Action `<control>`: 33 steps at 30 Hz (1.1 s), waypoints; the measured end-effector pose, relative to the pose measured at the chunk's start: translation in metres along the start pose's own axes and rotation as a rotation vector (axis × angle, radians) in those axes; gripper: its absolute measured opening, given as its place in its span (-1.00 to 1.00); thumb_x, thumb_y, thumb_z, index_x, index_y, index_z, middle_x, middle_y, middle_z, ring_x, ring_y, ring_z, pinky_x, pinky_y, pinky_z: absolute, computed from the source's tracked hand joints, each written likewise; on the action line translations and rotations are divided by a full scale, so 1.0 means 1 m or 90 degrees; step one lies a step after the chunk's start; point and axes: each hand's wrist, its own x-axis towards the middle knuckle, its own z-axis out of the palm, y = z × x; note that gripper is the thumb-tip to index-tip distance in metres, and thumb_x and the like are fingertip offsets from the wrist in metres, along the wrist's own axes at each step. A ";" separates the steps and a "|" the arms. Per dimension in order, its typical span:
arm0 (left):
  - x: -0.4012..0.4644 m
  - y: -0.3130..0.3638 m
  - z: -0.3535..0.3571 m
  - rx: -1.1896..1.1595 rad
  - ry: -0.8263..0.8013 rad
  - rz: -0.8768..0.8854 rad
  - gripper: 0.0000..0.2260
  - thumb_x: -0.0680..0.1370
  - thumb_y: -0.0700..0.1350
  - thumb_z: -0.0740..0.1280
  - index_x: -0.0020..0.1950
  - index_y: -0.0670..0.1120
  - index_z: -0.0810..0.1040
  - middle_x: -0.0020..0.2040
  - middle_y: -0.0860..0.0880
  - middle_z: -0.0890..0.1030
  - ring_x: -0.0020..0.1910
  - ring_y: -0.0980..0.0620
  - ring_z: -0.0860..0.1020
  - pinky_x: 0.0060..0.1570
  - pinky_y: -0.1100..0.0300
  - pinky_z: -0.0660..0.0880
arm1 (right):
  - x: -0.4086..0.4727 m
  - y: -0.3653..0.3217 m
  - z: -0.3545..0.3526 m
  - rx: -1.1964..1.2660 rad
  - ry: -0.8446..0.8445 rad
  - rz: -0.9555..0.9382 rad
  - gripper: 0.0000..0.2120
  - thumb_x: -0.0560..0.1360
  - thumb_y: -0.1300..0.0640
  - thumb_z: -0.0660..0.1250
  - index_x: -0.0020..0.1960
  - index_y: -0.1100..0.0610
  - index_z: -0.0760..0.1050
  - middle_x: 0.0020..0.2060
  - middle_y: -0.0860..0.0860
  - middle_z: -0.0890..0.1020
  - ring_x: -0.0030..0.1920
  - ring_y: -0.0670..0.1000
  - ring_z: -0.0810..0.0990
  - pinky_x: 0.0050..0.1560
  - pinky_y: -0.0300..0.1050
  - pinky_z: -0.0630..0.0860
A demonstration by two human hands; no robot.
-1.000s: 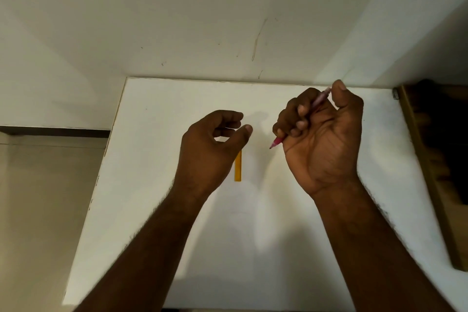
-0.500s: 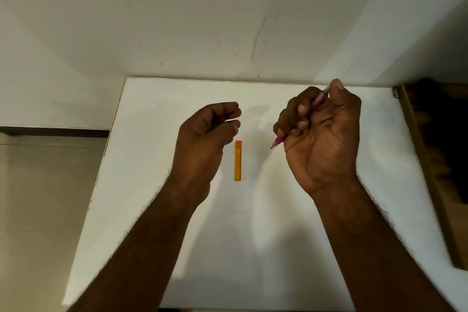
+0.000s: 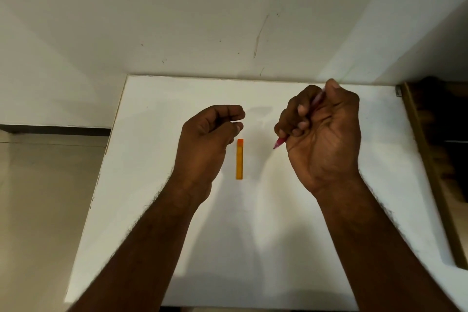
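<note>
A slim orange case (image 3: pixel 239 159) lies flat on the white table (image 3: pixel 141 185), its long side running away from me. My left hand (image 3: pixel 207 139) hovers just left of the case's far end, fingers curled in and thumb near the index finger; nothing shows between them. My right hand (image 3: pixel 321 134) is raised to the right of the case and grips a pink pen (image 3: pixel 279 143) in its fist. The pen's tip points down and left toward the case, and its other end shows beside the thumb.
A white wall rises behind the table's far edge. A dark wooden piece of furniture (image 3: pixel 430 159) stands against the table's right side. Beige floor (image 3: pixel 38 210) lies beyond the left edge.
My left hand has drawn back to the left, off the orange case, which now shows in full. Its fingers have curled in more. My right hand has barely moved.
</note>
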 end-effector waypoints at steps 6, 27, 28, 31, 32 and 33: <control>-0.001 0.002 -0.001 0.010 0.005 -0.005 -0.75 0.56 -0.31 0.32 0.14 -0.08 0.68 0.09 0.03 0.74 0.08 0.04 0.70 0.14 0.07 0.59 | -0.001 0.001 0.001 -0.019 -0.012 0.010 -0.50 0.58 -0.09 0.03 -0.39 0.15 0.47 -0.54 -0.01 0.34 -0.45 0.02 0.22 -0.32 -0.04 0.23; 0.000 -0.001 0.001 0.037 -0.011 -0.008 -0.74 0.57 -0.32 0.28 0.13 -0.09 0.68 0.05 0.02 0.75 0.01 0.05 0.71 0.07 0.13 0.59 | 0.000 0.003 -0.001 -0.009 -0.014 -0.002 -0.46 0.59 -0.13 0.03 -0.37 0.13 0.52 -0.53 -0.01 0.38 -0.46 0.00 0.28 -0.32 -0.05 0.23; 0.000 -0.001 0.001 0.038 -0.012 -0.008 -0.74 0.58 -0.32 0.28 0.13 -0.09 0.68 0.05 0.02 0.75 0.01 0.06 0.71 0.06 0.14 0.59 | 0.000 0.003 -0.001 -0.010 -0.015 0.000 -0.47 0.59 -0.12 0.04 -0.37 0.13 0.52 -0.53 -0.01 0.37 -0.46 0.00 0.28 -0.32 -0.05 0.22; 0.000 -0.002 0.001 0.038 -0.014 -0.006 -0.75 0.57 -0.32 0.28 0.12 -0.09 0.68 0.04 0.02 0.75 0.00 0.05 0.71 0.05 0.16 0.59 | 0.000 0.004 0.000 -0.011 -0.012 0.005 -0.49 0.58 -0.09 0.04 -0.38 0.13 0.50 -0.53 -0.01 0.36 -0.46 -0.01 0.26 -0.33 -0.05 0.23; -0.001 -0.002 0.001 0.039 -0.014 -0.005 -0.75 0.57 -0.32 0.28 0.12 -0.09 0.68 0.04 0.02 0.75 0.00 0.05 0.71 0.04 0.16 0.59 | 0.000 0.004 -0.001 -0.011 -0.012 0.003 -0.48 0.59 -0.10 0.03 -0.37 0.14 0.51 -0.53 -0.01 0.37 -0.46 -0.01 0.26 -0.33 -0.06 0.23; 0.000 -0.002 0.001 0.039 -0.015 -0.004 -0.75 0.57 -0.31 0.28 0.12 -0.09 0.68 0.04 0.02 0.75 0.00 0.05 0.71 0.04 0.16 0.59 | -0.001 0.004 -0.001 -0.011 -0.013 0.002 -0.47 0.60 -0.11 0.03 -0.37 0.14 0.51 -0.53 -0.01 0.37 -0.45 0.00 0.27 -0.32 -0.06 0.24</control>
